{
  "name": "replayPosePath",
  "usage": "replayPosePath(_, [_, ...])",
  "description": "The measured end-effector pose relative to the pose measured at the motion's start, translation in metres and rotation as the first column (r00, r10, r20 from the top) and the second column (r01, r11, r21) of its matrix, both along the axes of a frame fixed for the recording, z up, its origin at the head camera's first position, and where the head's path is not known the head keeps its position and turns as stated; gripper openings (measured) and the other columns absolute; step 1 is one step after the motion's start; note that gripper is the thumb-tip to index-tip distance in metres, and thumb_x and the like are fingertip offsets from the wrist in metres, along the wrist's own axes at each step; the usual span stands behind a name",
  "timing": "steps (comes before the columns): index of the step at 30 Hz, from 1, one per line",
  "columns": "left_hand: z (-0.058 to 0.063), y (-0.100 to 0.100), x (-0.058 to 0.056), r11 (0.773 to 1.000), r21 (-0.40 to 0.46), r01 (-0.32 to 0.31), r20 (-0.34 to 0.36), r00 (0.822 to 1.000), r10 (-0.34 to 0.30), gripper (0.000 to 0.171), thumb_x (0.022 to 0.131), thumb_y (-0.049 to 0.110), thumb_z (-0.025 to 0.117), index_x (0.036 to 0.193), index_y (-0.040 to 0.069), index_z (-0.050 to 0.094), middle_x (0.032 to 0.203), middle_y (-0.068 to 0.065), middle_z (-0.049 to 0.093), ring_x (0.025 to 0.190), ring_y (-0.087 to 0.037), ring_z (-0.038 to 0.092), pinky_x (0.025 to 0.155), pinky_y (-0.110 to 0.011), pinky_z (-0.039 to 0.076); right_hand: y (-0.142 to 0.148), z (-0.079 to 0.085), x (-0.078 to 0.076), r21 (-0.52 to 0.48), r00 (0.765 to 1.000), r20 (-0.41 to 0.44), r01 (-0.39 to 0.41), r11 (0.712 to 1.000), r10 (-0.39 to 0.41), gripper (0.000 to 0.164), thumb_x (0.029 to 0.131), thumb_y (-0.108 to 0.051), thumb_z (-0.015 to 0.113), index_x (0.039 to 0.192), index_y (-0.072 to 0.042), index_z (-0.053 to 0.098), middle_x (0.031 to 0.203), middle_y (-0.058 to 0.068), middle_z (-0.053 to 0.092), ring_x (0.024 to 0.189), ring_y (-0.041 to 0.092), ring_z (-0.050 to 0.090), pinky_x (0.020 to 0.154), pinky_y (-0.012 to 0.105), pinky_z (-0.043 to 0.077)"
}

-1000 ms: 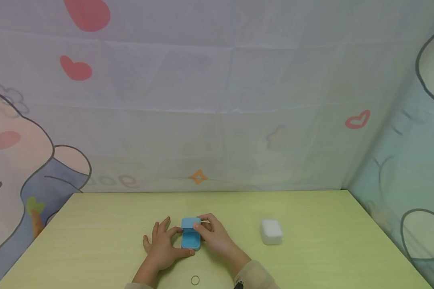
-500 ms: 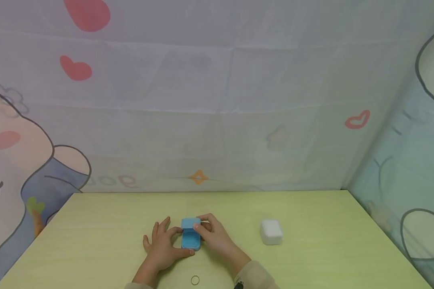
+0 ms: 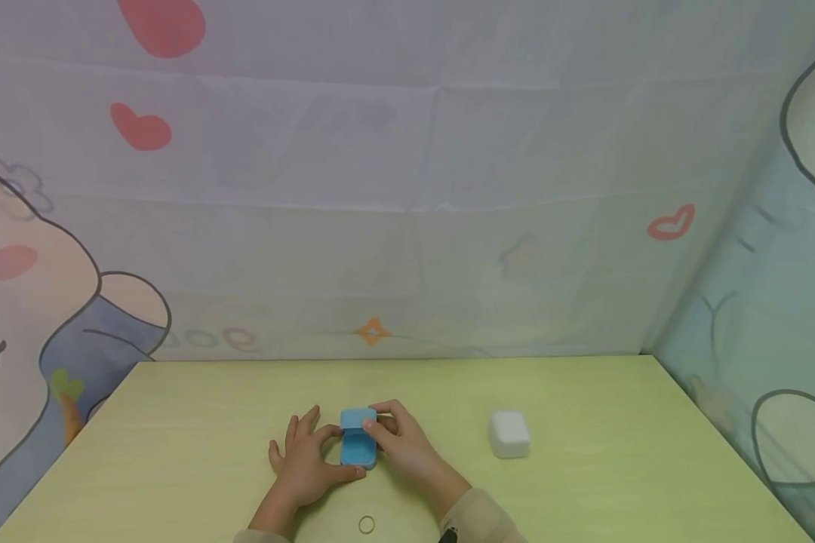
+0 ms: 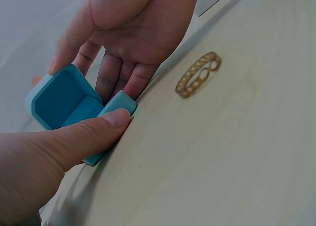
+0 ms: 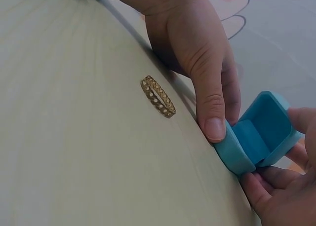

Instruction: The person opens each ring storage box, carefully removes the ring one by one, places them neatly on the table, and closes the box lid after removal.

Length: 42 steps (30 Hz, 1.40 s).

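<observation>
A small light-blue ring box (image 3: 358,451) stands on the table with its lid raised, its inside facing the person. My left hand (image 3: 306,467) grips the base from the left, the thumb (image 4: 101,132) across its front edge and a finger at the back. From the right, my right hand (image 3: 410,452) pinches the lid, thumb on its rim; its other fingers lie beside the box. A gold openwork ring (image 3: 366,525) lies on the table nearer the person, apart from both hands. In the right wrist view the same ring (image 5: 158,96) shows a braided pattern.
A white rounded box (image 3: 509,434) stands on the table to the right of the hands. Behind the pale yellow-green table (image 3: 584,422) hangs a printed cloth (image 3: 407,188) with hearts and cartoon figures, and another cloth side closes off the right.
</observation>
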<state>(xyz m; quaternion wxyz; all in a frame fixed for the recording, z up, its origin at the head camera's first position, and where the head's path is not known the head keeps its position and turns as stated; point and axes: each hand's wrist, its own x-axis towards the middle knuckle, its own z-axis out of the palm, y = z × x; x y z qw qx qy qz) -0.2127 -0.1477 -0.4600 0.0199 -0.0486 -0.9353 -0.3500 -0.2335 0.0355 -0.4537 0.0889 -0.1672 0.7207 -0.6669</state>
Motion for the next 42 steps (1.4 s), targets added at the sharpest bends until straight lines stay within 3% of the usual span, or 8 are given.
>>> replayPosePath(37, [0.0002, 0.0006, 0.0007, 1.0, 0.01, 0.007, -0.012, 1.0, -0.007, 0.068, 0.06, 0.052, 0.083, 0.111, 0.01, 0.065, 0.152, -0.025, 0.021, 0.139, -0.054, 0.002, 0.097, -0.077, -0.005, 0.0012, -0.0031, -0.0017, 0.001, 1.0, -0.013, -0.017, 1.0, 0.017, 0.038, 0.098, -0.024, 0.052, 0.127, -0.002, 0.045, 0.132, 0.026, 0.053, 0.125, 0.034, 0.052, 0.096, 0.045, 0.049])
replayPosePath(42, [0.0004, 0.0008, 0.0008, 1.0, 0.01, 0.007, -0.015, 1.0, -0.007, 0.067, 0.06, 0.051, 0.083, 0.11, 0.011, 0.065, 0.152, -0.025, 0.021, 0.138, -0.054, 0.002, 0.097, -0.077, -0.005, 0.0022, -0.0037, -0.0018, 0.026, 0.999, -0.036, -0.023, 0.999, 0.024, 0.042, 0.097, -0.032, 0.053, 0.126, -0.002, 0.046, 0.131, 0.027, 0.054, 0.124, 0.034, 0.052, 0.094, 0.044, 0.05])
